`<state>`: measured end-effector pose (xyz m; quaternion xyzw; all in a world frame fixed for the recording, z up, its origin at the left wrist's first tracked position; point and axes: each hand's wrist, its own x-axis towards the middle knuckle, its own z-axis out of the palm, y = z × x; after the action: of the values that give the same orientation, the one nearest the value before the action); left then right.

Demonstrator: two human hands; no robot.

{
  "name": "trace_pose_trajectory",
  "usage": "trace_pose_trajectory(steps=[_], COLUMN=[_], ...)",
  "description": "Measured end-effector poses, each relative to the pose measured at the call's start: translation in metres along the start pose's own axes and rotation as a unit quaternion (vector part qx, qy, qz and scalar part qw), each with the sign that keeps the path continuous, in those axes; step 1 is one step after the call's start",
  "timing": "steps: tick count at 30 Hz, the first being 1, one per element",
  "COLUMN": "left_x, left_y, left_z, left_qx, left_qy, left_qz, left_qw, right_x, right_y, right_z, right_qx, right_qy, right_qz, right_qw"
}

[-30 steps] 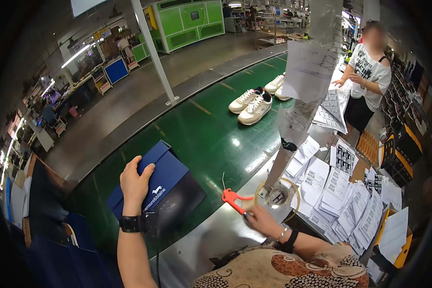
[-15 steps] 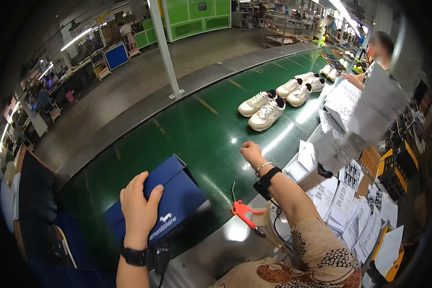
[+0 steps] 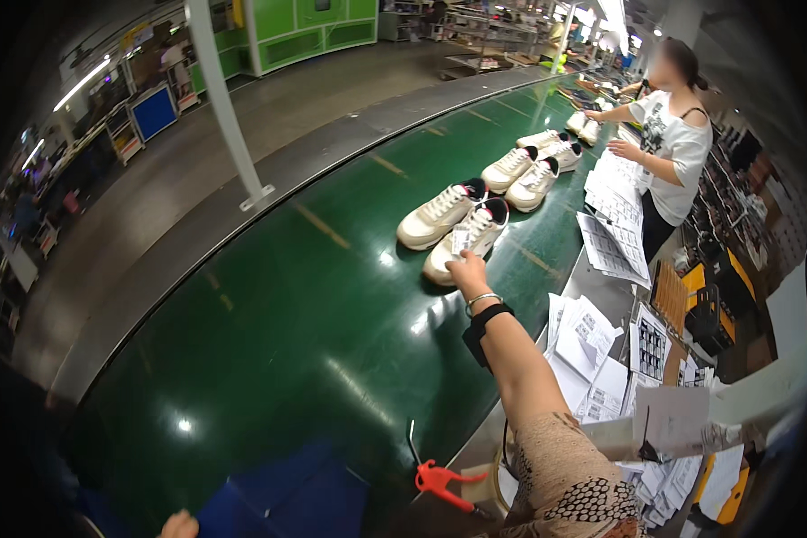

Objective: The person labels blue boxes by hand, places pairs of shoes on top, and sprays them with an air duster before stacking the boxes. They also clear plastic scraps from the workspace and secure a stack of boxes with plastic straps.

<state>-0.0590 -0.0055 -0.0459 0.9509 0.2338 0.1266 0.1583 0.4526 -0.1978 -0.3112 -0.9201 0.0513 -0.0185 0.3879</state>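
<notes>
My right hand (image 3: 469,269) stretches far out over the green conveyor belt (image 3: 314,323) and grips the nearer of a pair of white sneakers (image 3: 462,235) at its side, where a small white tag sticks up. The second sneaker of that pair (image 3: 435,213) lies just beyond it. Only a sliver of my left hand (image 3: 179,525) shows at the bottom edge, on the corner of a dark blue box (image 3: 287,498) that sits on the belt close to me.
A red-handled tool (image 3: 439,481) lies at the belt's near edge. Printed sheets (image 3: 592,345) cover the side table on the right. More white sneaker pairs (image 3: 522,167) ride farther up the belt. A co-worker in a white shirt (image 3: 677,148) stands at the right.
My right arm has extended from near the red tool up the belt to the closest sneaker pair. The view has tilted up, so the blue box and my left hand have dropped to the bottom edge.
</notes>
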Motion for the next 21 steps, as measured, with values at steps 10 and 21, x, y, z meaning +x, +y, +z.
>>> trace_pose_trajectory(steps=[10, 21], left_x=[0.002, -0.007], left_y=[0.003, 0.01], left_z=[0.002, 0.002], left_qx=[0.001, -0.038], left_qy=[-0.011, 0.059], left_qz=[-0.04, 0.018], left_qw=[0.999, 0.997], right_x=[0.033, -0.009], right_y=[0.002, -0.048], right_z=[0.007, -0.001], right_qx=[-0.063, 0.264], right_qy=[-0.032, -0.091], right_qz=[0.013, -0.081], right_qw=[0.997, 0.957])
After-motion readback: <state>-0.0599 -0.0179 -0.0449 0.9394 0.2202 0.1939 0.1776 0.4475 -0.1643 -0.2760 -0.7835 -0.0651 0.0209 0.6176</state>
